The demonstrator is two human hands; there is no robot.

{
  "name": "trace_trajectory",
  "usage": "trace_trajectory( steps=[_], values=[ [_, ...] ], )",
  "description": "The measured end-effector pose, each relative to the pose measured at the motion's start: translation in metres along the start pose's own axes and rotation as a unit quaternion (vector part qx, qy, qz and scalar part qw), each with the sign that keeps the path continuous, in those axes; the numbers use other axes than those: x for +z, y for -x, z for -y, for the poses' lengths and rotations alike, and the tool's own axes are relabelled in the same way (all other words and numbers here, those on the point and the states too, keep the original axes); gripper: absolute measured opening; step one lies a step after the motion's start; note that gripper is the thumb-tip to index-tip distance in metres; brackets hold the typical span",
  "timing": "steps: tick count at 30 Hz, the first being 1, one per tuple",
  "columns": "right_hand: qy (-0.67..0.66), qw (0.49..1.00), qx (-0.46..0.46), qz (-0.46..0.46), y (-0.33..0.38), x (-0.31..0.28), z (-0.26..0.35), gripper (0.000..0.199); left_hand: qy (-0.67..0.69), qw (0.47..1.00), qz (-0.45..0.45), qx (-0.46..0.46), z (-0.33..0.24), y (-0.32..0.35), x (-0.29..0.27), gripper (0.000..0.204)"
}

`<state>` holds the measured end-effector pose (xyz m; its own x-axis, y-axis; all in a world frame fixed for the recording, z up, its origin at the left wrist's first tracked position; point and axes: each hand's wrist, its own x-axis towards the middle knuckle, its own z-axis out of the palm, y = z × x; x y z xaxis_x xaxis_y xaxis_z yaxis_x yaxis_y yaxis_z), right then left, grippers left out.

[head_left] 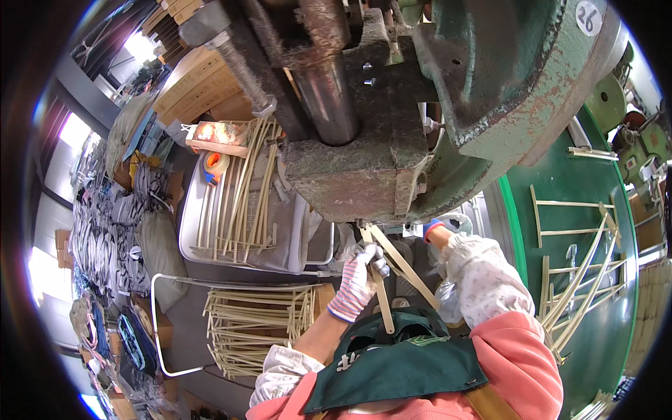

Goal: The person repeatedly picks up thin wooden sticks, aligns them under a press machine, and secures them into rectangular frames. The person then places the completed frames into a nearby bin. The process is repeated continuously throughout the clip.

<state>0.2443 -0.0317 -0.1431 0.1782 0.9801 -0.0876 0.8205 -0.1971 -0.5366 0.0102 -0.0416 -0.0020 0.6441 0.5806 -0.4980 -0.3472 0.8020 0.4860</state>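
Note:
My left hand [358, 271], in a striped glove with grey on the fingers, is closed around a beige flat bar [383, 308]. A second beige flat bar [409, 271] slants away from it to the lower right, and the two come together at the top under the press head [357, 178]. My right hand [435, 229], in a glove with a blue edge, is just under the right side of the press head. The machine hides its fingers, so I cannot see what they touch.
On the left, a white tray [183, 231] holds long beige strips and an orange tape roll [216, 164]. Below it lies a stack of beige frames [262, 325]. A green table [521, 189] on the right carries more frames [581, 280]. The green press body [518, 91] looms overhead.

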Motion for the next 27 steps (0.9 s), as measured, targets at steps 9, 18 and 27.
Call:
trace_trajectory(
  steps=[9,18,27],
  values=[
    [0.024,0.999,0.024,-0.011,-0.006,0.030,-0.022,0.023,-0.039,0.997,0.037,0.057,-0.006,0.020,0.002,0.018],
    [0.018,0.999,0.030,-0.022,-0.001,0.020,-0.032,0.022,-0.111,0.992,0.021,0.053,-0.010,0.007,-0.009,0.025],
    [-0.022,0.998,0.029,-0.041,0.004,0.007,-0.032,0.021,-0.144,0.987,0.023,0.065,-0.012,0.005,-0.010,0.045]
  ],
)
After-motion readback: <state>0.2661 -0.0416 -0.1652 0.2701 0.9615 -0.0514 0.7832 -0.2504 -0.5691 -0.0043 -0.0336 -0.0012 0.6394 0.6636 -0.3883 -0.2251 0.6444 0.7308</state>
